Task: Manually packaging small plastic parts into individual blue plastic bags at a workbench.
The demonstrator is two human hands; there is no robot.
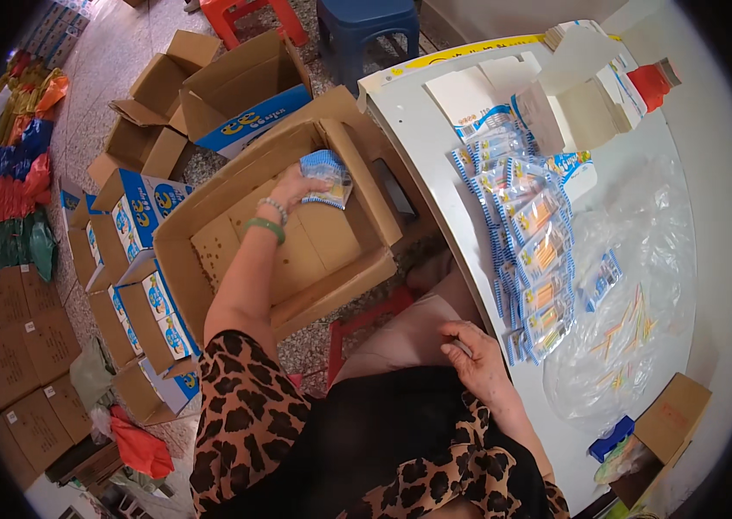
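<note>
A speckled stone floor is crowded with brown cardboard cartons and small blue-and-white boxes beside a white curved table. The left hand grips a stack of flat blue-edged packets, holding it inside the large open corrugated carton, whose bottom is bare. The right hand rests loosely curled at the table edge; whether it holds anything is unclear. A row of glossy clear sachets with orange contents overlaps on the table, beside a crinkled plastic bag.
</note>
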